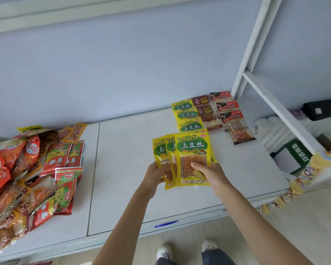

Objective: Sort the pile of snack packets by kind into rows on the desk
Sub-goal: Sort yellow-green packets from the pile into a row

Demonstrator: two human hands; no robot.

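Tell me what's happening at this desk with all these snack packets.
A person is sorting snacks. Both hands, left hand and right hand, hold a fan of yellow packets above the white desk. At the far right, three rows are started: yellow row, brown row, red row. A big unsorted pile lies at the left.

Both forearms outstretched, left hand [155,174] and right hand [210,172] gripping.
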